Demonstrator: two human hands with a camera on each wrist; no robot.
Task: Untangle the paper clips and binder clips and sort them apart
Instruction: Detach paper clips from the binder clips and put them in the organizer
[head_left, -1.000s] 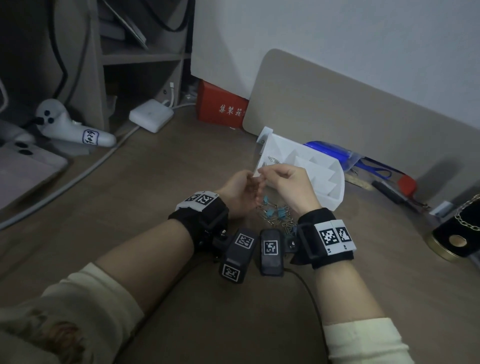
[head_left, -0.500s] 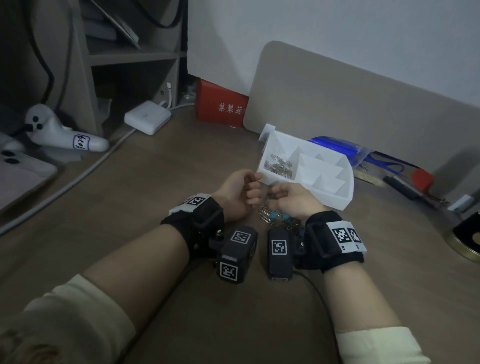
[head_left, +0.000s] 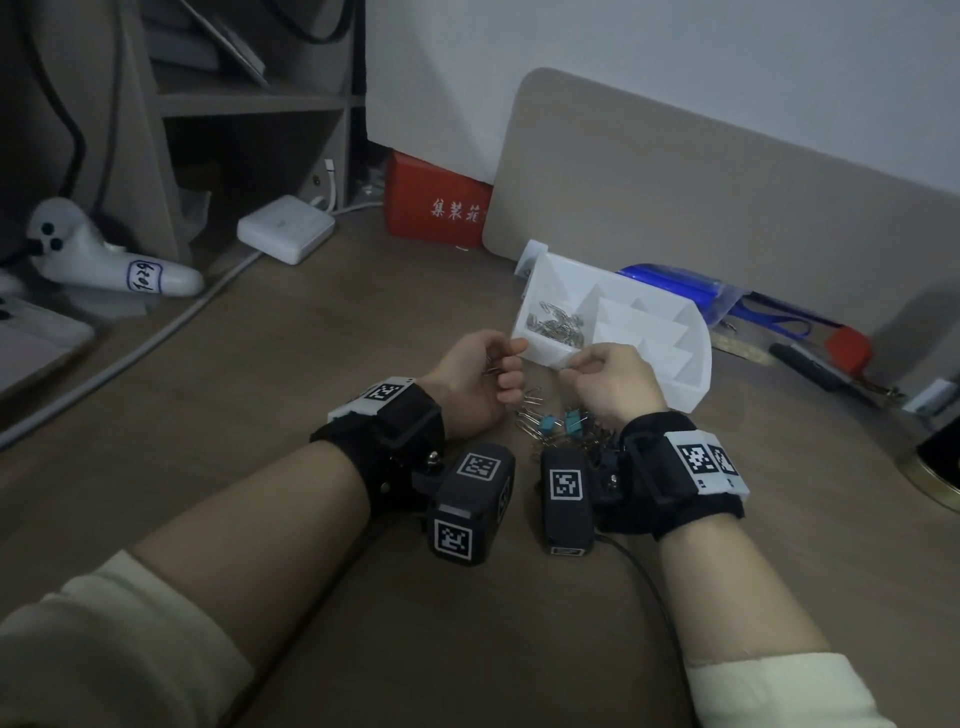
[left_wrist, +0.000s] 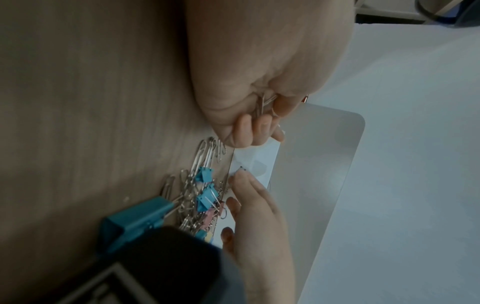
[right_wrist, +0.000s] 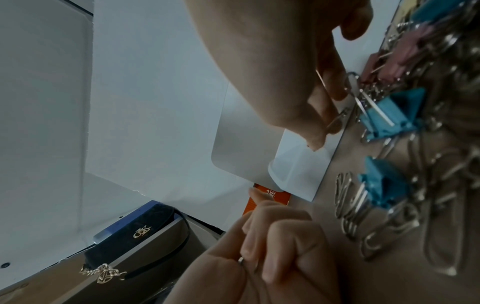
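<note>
Dim room: white wall (head_left: 675, 62), wooden desk (head_left: 311, 364), grey shelf unit (head_left: 249, 98) at left.

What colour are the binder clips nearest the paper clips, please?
Blue binder clips, clearest in the right wrist view.

Cream sleeves (head_left: 130, 639) are pushed up both forearms. Each wrist wears a wide black strap (head_left: 395, 441) topped by a white plate printed with black-and-white square markers (head_left: 706, 460). A black boxy camera (head_left: 470, 512) hangs from each strap on a bracket with metal screws, also marked with square codes. A thin black cable (head_left: 636, 564) trails from the right camera
</note>
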